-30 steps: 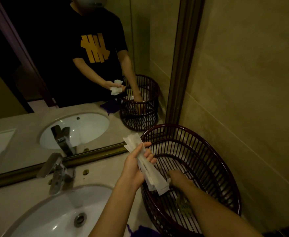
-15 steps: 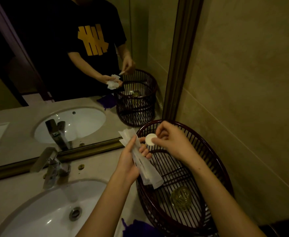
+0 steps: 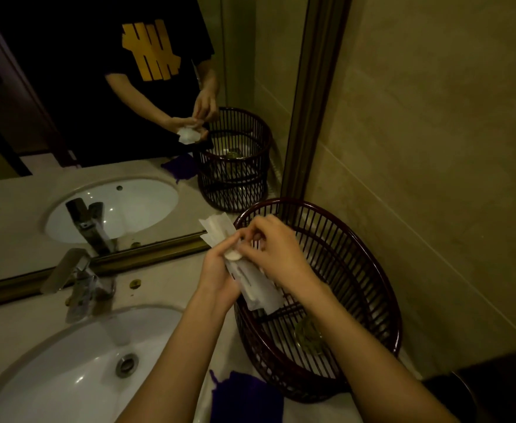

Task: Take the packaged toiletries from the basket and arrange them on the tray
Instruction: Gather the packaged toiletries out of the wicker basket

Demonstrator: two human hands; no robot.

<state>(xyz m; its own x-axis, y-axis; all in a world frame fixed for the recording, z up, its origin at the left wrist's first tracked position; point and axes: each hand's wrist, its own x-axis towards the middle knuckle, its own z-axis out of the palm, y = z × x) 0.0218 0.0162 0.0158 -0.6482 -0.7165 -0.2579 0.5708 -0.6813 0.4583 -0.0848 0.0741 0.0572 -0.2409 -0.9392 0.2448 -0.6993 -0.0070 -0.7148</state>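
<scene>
Over the dark round slatted basket (image 3: 372, 288), long white paper packets (image 3: 252, 280) are being held tight in the left hand (image 3: 217, 270), while a small round white packet (image 3: 232, 255) is being pinched and added by the right hand (image 3: 276, 254), likely to carry everything together.

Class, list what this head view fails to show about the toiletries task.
- Tray: not in view; nothing shows where it lies.
- White packets: print too small and dim to read.
- Small round item: mostly covered by the left hand and right hand.
- Basket bottom: partly hidden by the right forearm.
</scene>
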